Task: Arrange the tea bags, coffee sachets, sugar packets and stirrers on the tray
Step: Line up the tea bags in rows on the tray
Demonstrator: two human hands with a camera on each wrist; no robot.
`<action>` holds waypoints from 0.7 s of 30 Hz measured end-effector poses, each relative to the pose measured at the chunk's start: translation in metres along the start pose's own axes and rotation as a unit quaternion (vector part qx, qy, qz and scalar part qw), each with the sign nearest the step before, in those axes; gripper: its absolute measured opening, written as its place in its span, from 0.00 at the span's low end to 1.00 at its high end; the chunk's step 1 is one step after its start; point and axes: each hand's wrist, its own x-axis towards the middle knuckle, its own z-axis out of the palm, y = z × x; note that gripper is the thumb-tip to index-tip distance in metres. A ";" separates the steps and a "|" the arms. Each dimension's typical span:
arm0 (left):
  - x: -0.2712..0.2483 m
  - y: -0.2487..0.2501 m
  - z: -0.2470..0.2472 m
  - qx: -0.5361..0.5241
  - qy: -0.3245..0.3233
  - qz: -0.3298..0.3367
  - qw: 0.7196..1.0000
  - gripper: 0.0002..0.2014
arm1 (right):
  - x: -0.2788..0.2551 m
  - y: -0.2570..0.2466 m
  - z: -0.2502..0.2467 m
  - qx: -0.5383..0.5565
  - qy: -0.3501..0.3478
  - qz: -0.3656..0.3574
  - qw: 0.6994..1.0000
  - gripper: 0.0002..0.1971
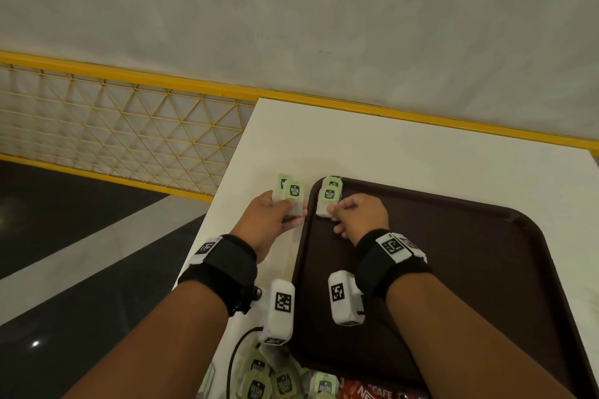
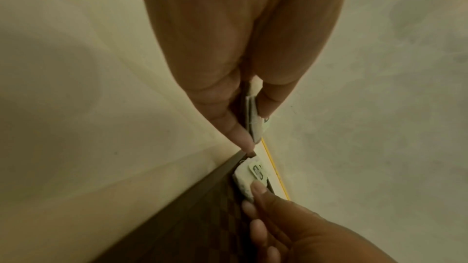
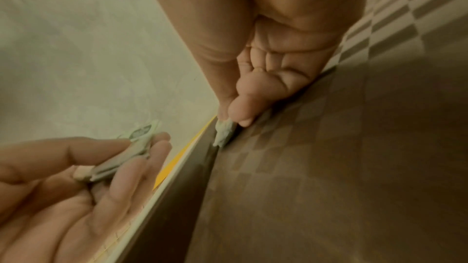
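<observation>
A dark brown tray [image 1: 470, 269] lies on the white table [image 1: 372, 146]. My left hand [image 1: 275, 217] pinches a small stack of green-labelled tea bags [image 1: 291, 193] between thumb and fingers, just left of the tray's far left corner; the same stack [image 2: 253, 117] shows edge-on in the left wrist view. My right hand [image 1: 359, 214] pinches two tea bags [image 1: 329, 197] that sit in the tray's far left corner [image 2: 253, 173]. In the right wrist view its thumb and forefinger grip the near end of those bags [image 3: 222, 133]. More tea bags [image 1: 272, 379] and a red coffee sachet [image 1: 366, 390] lie at the table's near edge.
The table's left edge [image 1: 223, 191] runs just beside my left hand, with dark floor below. A yellow wire-mesh railing [image 1: 123, 129] stands to the far left, and a yellow strip [image 1: 421, 113] borders the table's far side under a pale wall.
</observation>
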 end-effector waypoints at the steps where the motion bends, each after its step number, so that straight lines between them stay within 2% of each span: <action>1: -0.001 0.000 -0.001 0.011 -0.001 0.002 1.000 0.08 | 0.001 0.000 0.002 -0.011 0.003 -0.004 1.000 0.08; 5: -0.004 0.000 -0.003 0.062 0.003 0.006 0.998 0.09 | -0.002 -0.006 0.001 -0.066 0.024 -0.015 0.997 0.09; 8: -0.004 -0.003 -0.001 0.030 -0.016 0.005 0.999 0.08 | -0.010 -0.010 -0.004 -0.097 0.042 -0.035 0.994 0.12; 10: -0.003 -0.006 0.001 0.023 -0.029 0.013 0.999 0.07 | -0.020 -0.015 -0.009 -0.051 0.024 -0.063 0.996 0.14; 12: -0.001 -0.008 0.004 0.039 -0.039 0.020 0.998 0.07 | -0.033 -0.022 -0.011 0.030 -0.045 -0.057 0.997 0.14; 14: 0.000 -0.010 0.007 0.060 -0.051 0.021 0.997 0.09 | -0.044 -0.026 -0.010 0.072 -0.104 -0.045 0.991 0.10; 18: 0.002 -0.011 0.012 0.048 -0.064 0.007 0.997 0.12 | -0.041 -0.021 -0.009 0.092 -0.092 -0.046 0.990 0.08; 21: 0.004 -0.009 0.008 0.015 -0.020 -0.021 0.999 0.12 | -0.032 -0.015 -0.007 0.104 -0.059 -0.026 0.993 0.07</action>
